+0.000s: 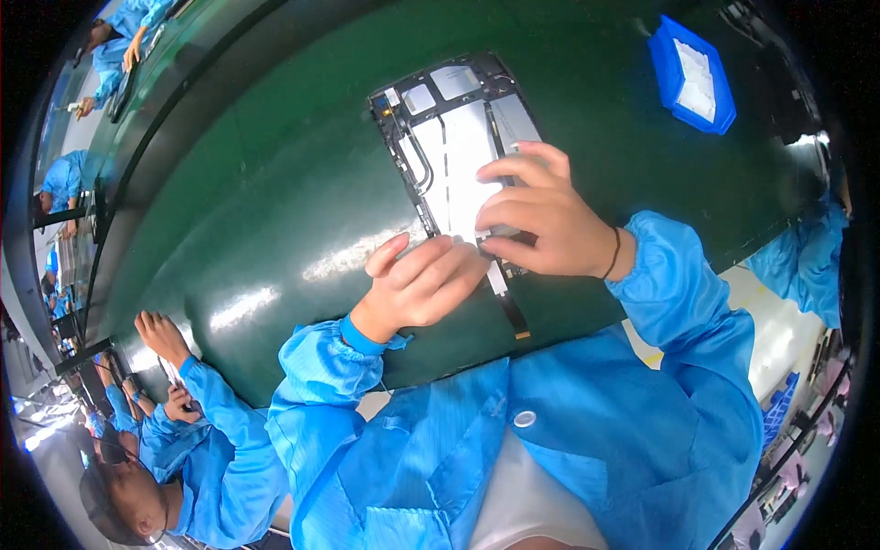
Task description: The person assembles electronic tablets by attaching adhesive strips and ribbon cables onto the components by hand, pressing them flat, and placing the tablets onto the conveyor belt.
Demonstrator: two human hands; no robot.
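An opened tablet-like device (466, 137) lies on the green table in front of me, its inside facing up with silver plates, black frame and thin cables. A dark flat ribbon cable (513, 314) with a pale section hangs past its near edge. My left hand (423, 282) is closed at the near end of the device, its fingertips pinched beside the cable; what they hold is hidden. My right hand (555, 218) reaches over the right side. Its thumb and index finger close on the ribbon cable near my left fingertips, while the other fingers rest curled above the device.
A blue tray (666, 69) with white pieces in it stands at the far right of the green table (275, 202). To my left, a co-worker's hand (163, 337) and blue sleeve lie at the table edge. Another blue sleeve (807, 261) shows at the right.
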